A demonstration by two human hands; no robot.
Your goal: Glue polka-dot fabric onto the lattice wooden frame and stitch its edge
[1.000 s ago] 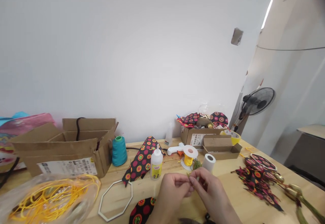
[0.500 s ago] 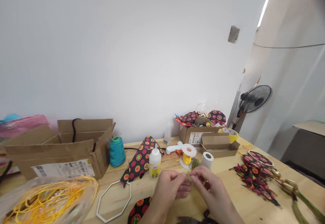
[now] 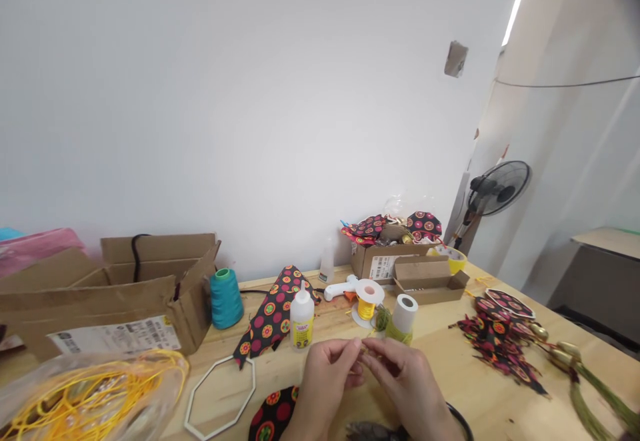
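Observation:
My left hand (image 3: 325,381) and my right hand (image 3: 407,381) meet over the front middle of the table, fingertips pinched close together. Between them shows a small bit of olive-yellow thread (image 3: 364,350), mostly hidden by the fingers. Just beyond the hands lie a tangle of green thread (image 3: 383,319), a spool of yellow cord (image 3: 367,311) and a white roll (image 3: 404,308) with yellow-green around its base. A white glue bottle (image 3: 302,324) with a yellow label stands behind my left hand. Below the hands is a dark tool (image 3: 370,432), partly cut off.
At left are an open cardboard box (image 3: 193,314), a bag of yellow cord (image 3: 100,398), a teal thread cone (image 3: 227,300) and a white octagonal frame (image 3: 189,398). Patterned fabric (image 3: 273,308) and a glue gun (image 3: 340,289) lie behind. Fabric tassels (image 3: 505,351) are at right.
My hands have drawn closer together, and the right hand has shifted slightly left. The olive strands that showed between them are now mostly covered. The view has shifted slightly.

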